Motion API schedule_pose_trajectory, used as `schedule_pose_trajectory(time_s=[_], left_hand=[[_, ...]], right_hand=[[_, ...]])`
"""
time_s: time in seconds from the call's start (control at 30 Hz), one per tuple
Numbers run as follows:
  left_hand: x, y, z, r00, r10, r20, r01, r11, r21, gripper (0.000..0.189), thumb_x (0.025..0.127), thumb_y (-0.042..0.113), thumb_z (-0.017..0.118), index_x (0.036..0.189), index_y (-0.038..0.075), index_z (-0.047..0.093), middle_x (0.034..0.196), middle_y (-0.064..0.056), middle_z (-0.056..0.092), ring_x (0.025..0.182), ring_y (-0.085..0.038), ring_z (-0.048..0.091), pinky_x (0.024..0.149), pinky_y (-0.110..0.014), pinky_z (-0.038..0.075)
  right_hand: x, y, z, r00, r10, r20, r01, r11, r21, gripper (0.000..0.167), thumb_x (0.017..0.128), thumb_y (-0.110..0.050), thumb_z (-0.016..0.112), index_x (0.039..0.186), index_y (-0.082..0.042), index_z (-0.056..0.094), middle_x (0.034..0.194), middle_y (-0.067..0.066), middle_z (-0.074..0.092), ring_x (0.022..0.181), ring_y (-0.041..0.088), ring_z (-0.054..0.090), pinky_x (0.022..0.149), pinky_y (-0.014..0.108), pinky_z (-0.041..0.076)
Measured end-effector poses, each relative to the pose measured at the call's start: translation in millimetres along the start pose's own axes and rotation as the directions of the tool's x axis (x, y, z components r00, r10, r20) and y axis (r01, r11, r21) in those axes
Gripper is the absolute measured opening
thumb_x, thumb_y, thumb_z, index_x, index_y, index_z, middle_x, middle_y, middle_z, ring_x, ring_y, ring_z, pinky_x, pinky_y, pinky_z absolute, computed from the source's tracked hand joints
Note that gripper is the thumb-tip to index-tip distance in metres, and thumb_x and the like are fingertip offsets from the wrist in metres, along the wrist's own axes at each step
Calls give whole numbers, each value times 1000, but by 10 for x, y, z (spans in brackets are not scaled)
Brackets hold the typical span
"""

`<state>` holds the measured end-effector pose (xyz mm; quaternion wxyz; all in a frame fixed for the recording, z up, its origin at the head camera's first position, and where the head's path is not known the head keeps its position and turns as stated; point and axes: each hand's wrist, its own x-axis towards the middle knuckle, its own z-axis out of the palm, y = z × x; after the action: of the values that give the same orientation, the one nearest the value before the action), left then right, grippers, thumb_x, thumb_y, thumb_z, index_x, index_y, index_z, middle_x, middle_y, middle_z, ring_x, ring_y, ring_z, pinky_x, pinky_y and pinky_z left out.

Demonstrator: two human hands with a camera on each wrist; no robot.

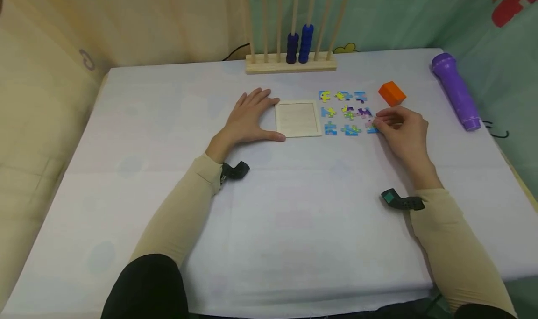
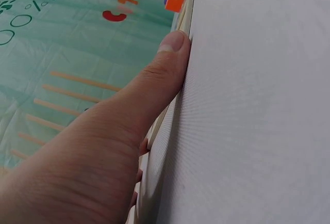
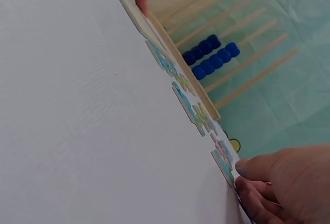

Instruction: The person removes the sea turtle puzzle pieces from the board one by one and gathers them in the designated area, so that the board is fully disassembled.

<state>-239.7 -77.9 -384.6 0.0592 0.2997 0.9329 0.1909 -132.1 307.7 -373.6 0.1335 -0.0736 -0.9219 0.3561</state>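
Observation:
A square wooden puzzle tray (image 1: 297,118) lies flat on the table. My left hand (image 1: 249,116) is spread at its left side, with the thumb and index finger against the tray's edge. In the left wrist view the thumb (image 2: 172,43) lies straight along the edge. Several colourful jigsaw pieces (image 1: 350,130) lie in rows right of the tray. My right hand (image 1: 404,131) rests at their right side, its fingers loosely bent beside the lower-right jigsaw piece (image 3: 223,162). In the right wrist view its thumb tip (image 3: 242,167) is at that piece's edge; no piece shows lifted.
A wooden bead rack (image 1: 290,67) with upright rods and dark blue beads (image 1: 306,43) stands at the back edge. An orange block (image 1: 392,93) lies beyond my right hand. A purple flashlight (image 1: 456,91) lies along the table's right edge. White cloth (image 1: 286,225) covers the table.

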Motion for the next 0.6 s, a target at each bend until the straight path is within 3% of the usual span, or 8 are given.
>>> schedule_pose_trajectory(time_s=[0.37,0.6], left_hand=[[-24,-27,9,1000,2,-22,-2,1000,1,112,72,77,82,162,24,41,176,-4,21,165,-25,7,134,-49,-1],[-21,-20,13,1000,12,-27,-12,1000,-9,111,72,77,82,162,24,42,176,-5,23,165,-25,9,134,-51,0]], right_hand=[[-5,-53,95,994,-49,-96,48,999,-17,27,102,-22,68,118,-1,75,105,18,74,84,-4,53,77,7,42],[2,-49,135,984,-110,-138,110,994,-12,25,102,-19,69,118,-1,76,107,18,75,92,17,63,80,6,43]])
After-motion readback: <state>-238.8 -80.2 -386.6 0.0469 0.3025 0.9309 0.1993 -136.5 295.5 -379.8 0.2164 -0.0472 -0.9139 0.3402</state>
